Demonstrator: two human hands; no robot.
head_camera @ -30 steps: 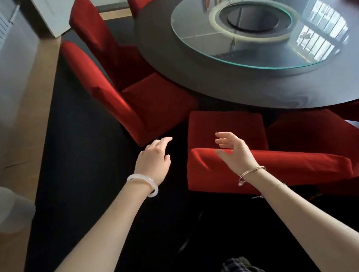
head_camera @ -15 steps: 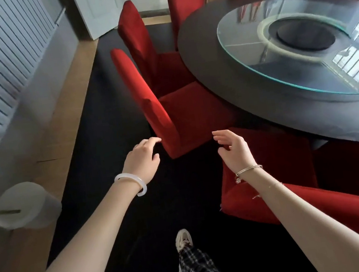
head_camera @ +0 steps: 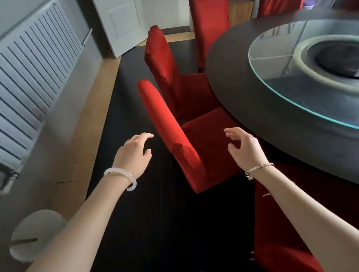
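Chair [head_camera: 173, 134] in a red cover stands tucked in at the left edge of the round dark counter [head_camera: 237, 94], its seat toward the counter and its tall back tilted toward the near left. The left grip [head_camera: 133, 153] hovers just left of the chair back, palm down, fingers loosely spread and holding nothing; a gap shows between fingertips and fabric. The right grip [head_camera: 244, 147] hangs on the other side of the back, in front of the seat, also open with relaxed, slightly bent fingers, and it holds nothing. A white bangle [head_camera: 121, 177] sits on the left wrist, a thin metal bracelet [head_camera: 259, 167] on the right.

Just beyond this chair a second red chair [head_camera: 164, 73] stands at the counter, and a third [head_camera: 209, 15] farther on. Another red chair [head_camera: 277, 237] is at the near right, under the right forearm. A glass turntable [head_camera: 283, 87] lies on the counter. A black rug [head_camera: 150, 210] covers the floor below, with a white bin [head_camera: 35, 234] at the near left, a grey radiator [head_camera: 15, 86] on the left wall and a white door [head_camera: 118, 16] open at the far end.
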